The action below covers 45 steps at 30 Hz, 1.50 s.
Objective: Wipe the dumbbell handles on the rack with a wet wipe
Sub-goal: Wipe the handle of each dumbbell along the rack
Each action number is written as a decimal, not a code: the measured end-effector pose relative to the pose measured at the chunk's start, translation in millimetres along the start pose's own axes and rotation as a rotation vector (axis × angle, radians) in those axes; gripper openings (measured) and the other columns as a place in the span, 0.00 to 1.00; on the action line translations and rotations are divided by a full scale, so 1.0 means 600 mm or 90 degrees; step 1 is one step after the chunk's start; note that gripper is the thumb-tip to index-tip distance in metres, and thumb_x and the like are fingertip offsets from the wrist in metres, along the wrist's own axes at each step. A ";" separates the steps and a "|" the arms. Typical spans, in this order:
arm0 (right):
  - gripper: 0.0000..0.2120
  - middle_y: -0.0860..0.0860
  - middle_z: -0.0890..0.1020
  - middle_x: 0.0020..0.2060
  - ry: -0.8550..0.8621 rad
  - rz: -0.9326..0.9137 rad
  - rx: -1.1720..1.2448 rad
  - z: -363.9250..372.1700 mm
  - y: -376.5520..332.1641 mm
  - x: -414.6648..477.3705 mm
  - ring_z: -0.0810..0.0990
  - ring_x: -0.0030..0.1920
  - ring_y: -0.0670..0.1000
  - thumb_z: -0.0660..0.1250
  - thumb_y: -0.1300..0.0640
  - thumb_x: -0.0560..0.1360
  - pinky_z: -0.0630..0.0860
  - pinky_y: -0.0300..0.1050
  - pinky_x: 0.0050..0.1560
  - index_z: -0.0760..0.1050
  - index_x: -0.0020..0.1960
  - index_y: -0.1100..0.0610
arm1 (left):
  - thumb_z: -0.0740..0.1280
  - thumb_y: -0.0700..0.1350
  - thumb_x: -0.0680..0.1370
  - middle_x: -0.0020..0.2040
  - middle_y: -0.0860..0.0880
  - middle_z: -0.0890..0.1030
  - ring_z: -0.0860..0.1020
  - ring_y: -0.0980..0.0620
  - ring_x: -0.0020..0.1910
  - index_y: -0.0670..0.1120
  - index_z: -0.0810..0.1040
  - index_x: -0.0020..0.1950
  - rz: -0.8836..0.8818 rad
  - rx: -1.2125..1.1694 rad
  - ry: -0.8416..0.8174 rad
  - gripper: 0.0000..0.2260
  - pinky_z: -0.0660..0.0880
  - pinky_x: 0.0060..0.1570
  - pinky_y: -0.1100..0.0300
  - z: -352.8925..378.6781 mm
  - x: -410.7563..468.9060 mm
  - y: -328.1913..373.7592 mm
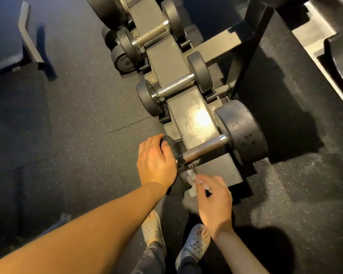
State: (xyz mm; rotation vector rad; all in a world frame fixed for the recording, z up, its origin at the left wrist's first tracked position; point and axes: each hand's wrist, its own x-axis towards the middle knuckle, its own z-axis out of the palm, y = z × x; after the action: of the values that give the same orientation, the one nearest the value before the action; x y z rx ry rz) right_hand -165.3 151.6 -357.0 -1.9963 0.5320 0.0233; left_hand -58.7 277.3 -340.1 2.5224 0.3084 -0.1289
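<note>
My left hand [156, 161] cups one rubber head of the heavy dumbbell [244, 133]; my right hand [214, 196] pinches the limp wet wipe [191, 178]. The knurled handle [204, 148] will likely snag it; I'd wrap mid-bar.

A single wide-angle view, worn on the head, looks steeply down and a little forward. The left hand [156, 161] and right hand [214, 202] sit close, low in the middle, above the person's shoes [152, 228] at the near edge. The rack [188, 107] runs away towards the far top, and the floor [67, 135] fills the left.
</note>
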 end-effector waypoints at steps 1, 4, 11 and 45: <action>0.09 0.44 0.84 0.44 0.042 0.197 0.143 0.006 0.000 0.000 0.82 0.49 0.47 0.70 0.61 0.78 0.80 0.46 0.50 0.84 0.49 0.48 | 0.58 0.45 0.85 0.65 0.48 0.80 0.71 0.48 0.67 0.45 0.77 0.70 0.000 0.001 -0.001 0.15 0.66 0.60 0.57 0.001 0.000 -0.001; 0.06 0.53 0.85 0.44 0.144 0.549 0.459 0.041 0.002 0.045 0.84 0.47 0.52 0.70 0.64 0.78 0.81 0.48 0.50 0.82 0.54 0.58 | 0.56 0.47 0.85 0.64 0.47 0.80 0.72 0.47 0.66 0.45 0.77 0.70 0.005 0.006 -0.001 0.17 0.67 0.61 0.55 0.001 0.000 -0.002; 0.09 0.59 0.84 0.52 0.099 0.558 0.435 0.089 -0.053 0.096 0.83 0.53 0.57 0.63 0.65 0.80 0.80 0.55 0.60 0.81 0.55 0.59 | 0.53 0.51 0.82 0.64 0.47 0.80 0.73 0.47 0.66 0.45 0.77 0.69 0.011 0.007 0.004 0.21 0.69 0.63 0.52 0.002 0.001 -0.002; 0.06 0.50 0.82 0.45 -0.142 -0.299 -0.618 0.005 -0.097 0.175 0.79 0.52 0.54 0.67 0.55 0.77 0.69 0.54 0.64 0.81 0.52 0.53 | 0.53 0.50 0.80 0.64 0.46 0.80 0.72 0.47 0.66 0.44 0.77 0.69 0.009 0.003 -0.011 0.23 0.68 0.62 0.54 0.000 0.003 0.000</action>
State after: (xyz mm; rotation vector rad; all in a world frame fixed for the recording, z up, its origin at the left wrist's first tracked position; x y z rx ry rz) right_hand -47.9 138.8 -334.7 -2.9671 -0.1665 0.2510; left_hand -57.3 277.7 -340.3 2.5256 0.2849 -0.1451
